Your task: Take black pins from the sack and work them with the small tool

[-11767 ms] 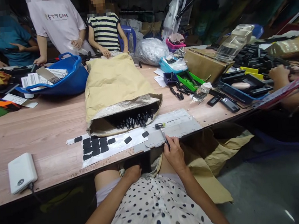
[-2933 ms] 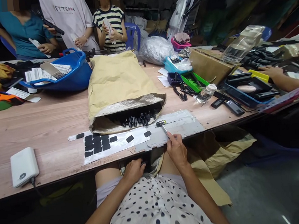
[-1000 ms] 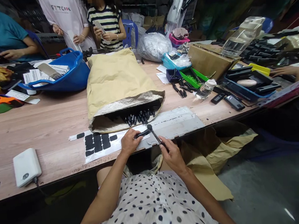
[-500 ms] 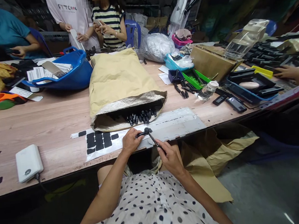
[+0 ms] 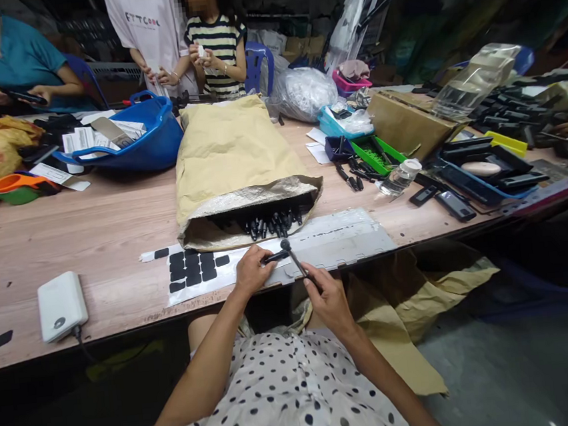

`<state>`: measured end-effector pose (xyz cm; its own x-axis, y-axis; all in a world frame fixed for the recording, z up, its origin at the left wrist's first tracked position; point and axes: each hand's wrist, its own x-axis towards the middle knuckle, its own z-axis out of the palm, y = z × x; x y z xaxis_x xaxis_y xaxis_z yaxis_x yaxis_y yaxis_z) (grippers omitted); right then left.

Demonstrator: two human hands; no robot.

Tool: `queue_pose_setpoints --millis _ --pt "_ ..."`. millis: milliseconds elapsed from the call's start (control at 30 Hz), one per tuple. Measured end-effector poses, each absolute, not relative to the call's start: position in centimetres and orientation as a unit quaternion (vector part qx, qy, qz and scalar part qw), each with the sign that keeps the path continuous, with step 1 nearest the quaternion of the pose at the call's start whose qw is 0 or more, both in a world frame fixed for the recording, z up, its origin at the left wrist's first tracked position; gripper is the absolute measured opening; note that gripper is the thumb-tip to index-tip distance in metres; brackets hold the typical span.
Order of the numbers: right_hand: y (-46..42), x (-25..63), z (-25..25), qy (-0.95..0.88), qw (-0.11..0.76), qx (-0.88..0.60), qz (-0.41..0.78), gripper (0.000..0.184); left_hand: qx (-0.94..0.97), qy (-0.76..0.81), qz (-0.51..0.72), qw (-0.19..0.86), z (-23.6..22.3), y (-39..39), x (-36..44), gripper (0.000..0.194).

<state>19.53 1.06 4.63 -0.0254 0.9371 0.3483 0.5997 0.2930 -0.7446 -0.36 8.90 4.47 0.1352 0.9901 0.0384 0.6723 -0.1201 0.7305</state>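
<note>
My left hand (image 5: pixel 250 270) is closed round one end of a slim black tube-like part (image 5: pixel 275 257), held level over the grey board (image 5: pixel 339 236) at the table's front edge. In my right hand (image 5: pixel 328 296) is the handle of a small hammer (image 5: pixel 295 259) with a dark rounded head. The hammer's head is at the free end of the part; whether they touch I cannot tell. Just behind my hands lies a large paper sack (image 5: pixel 232 144), its mouth towards me, with several black parts (image 5: pixel 275 225) showing inside. Beside my left hand is a white sheet of black stickers (image 5: pixel 193 268).
A white power bank (image 5: pixel 62 306) with a cable sits at the left. Behind it stands a blue basin (image 5: pixel 131 144) of white boxes. To the right are a green tray (image 5: pixel 376 154), a clear bottle (image 5: pixel 398 178) and black devices (image 5: pixel 455 205). Several people work across the table.
The hammer's head has shifted slightly on the part's free end, and the black part shows more plainly. My whole view has swung a little left. Both hands keep their hold.
</note>
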Motion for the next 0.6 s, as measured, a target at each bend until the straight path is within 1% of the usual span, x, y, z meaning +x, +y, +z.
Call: queue_pose_setpoints --millis 67,167,267,400,533,600 --pt "1.6 20.6 4.7 -0.68 0.399 -0.595 0.155 0.039 0.698 0.602 0.267 0.282 4.6 8.7 -0.2 0.017" --pt "2.3 22.1 4.3 -0.653 0.347 -0.668 0.088 0.039 0.7 0.604 0.265 0.276 4.6 8.6 0.0 0.016" --pt "2.7 22.8 3.6 -0.624 0.295 -0.722 0.048 0.039 0.703 0.6 0.27 0.272 4.4 8.7 0.1 0.015" --pt "2.8 22.6 3.2 -0.608 0.265 -0.747 0.041 0.039 0.717 0.577 0.285 0.269 4.4 8.6 -0.1 0.013" --pt "2.8 22.1 3.3 -0.597 0.249 -0.762 0.043 0.039 0.746 0.504 0.336 0.276 4.5 6.4 -0.2 0.021" --pt "2.8 22.1 3.4 -0.594 0.246 -0.765 0.042 0.038 0.769 0.456 0.333 0.301 4.3 4.4 -0.1 0.025"
